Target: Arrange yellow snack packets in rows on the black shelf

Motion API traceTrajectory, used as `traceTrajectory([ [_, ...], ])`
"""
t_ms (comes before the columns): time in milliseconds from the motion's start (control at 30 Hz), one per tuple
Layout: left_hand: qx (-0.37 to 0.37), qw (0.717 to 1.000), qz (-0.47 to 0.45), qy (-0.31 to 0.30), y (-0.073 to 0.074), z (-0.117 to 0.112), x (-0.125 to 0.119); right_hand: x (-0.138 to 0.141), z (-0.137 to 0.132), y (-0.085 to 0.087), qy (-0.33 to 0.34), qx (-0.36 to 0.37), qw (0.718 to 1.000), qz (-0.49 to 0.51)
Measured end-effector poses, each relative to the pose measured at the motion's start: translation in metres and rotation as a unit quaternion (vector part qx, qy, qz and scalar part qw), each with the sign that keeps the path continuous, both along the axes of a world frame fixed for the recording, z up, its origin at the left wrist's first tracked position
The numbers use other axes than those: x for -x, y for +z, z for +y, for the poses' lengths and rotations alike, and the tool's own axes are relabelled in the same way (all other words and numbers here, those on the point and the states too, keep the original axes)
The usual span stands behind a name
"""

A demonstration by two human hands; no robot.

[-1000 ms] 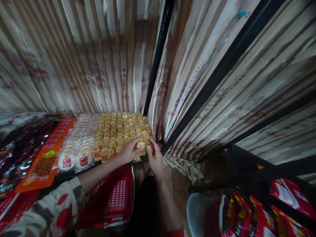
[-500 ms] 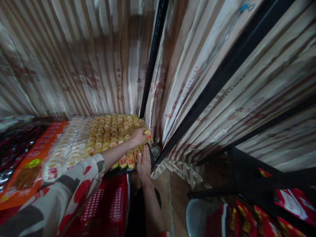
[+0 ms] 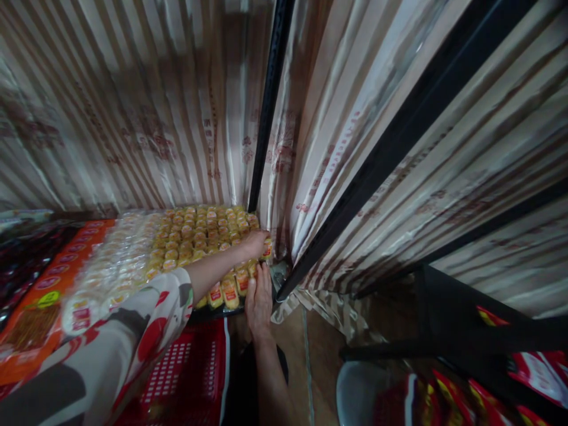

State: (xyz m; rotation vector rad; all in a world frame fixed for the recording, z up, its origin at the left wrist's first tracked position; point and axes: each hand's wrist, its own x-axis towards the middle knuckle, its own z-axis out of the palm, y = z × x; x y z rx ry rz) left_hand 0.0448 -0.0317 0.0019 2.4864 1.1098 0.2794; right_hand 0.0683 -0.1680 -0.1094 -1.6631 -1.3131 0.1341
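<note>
Rows of small yellow wrapped snack cakes (image 3: 199, 228) stand close together at the right end of a dark shelf. Reaching across them from the left, my left hand (image 3: 254, 244) has its fingers closed around one yellow wrapped snack cake (image 3: 267, 247) at the right edge of the rows. That cake's red label shows beside the fingers. Below it, my right hand (image 3: 259, 299) lies with fingers stretched out and together against the right side of the front cakes. Its palm side is hidden.
Left of the cakes are clear-wrapped white packets (image 3: 126, 248) and an orange package (image 3: 53, 278). A red basket (image 3: 186, 367) sits below the shelf. Black metal posts (image 3: 266, 106) and striped curtains (image 3: 177, 148) border the corner. Red packets (image 3: 457, 396) lie at lower right.
My left hand has turned and pressed the held cake slightly lower at the row's end, so more of its label faces front. My right hand stays nearly in place. The view has shifted slightly.
</note>
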Motion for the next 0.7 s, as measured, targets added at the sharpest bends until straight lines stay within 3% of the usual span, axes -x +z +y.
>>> traceTrajectory([
  [300, -0.023, 0.997, 0.056, -0.055, -0.012, 0.006, 0.007, -0.005, 0.007, 0.005, -0.009, -0.004, 0.997, 0.07],
  [467, -0.035, 0.992, 0.116, -0.028, -0.011, -0.005, 0.003, -0.008, 0.013, 0.002, 0.005, 0.013, 0.998, 0.061],
  [700, -0.033, 0.991, 0.128, 0.012, -0.004, -0.01, 0.0, -0.008, 0.02, -0.009, 0.019, 0.033, 0.999, 0.034],
])
